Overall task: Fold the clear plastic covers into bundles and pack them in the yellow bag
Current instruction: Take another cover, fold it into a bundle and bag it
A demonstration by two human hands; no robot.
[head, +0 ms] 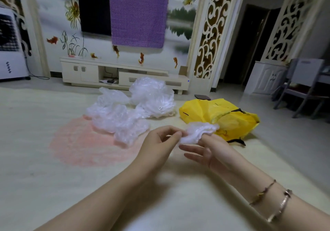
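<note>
Both hands hold one small bundle (198, 133) of clear plastic. The left hand (160, 141) pinches its 8 o'clock end; the right hand (210, 150) pinches underneath. Its long side points toward 2 o'clock, at the yellow bag (205, 111).

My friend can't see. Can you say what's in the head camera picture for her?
Two hands hold a small folded clear plastic cover above a pale floor: the left hand pinches one end, the right hand the other. Behind lie a pile of loose clear covers and an open yellow bag.
</note>
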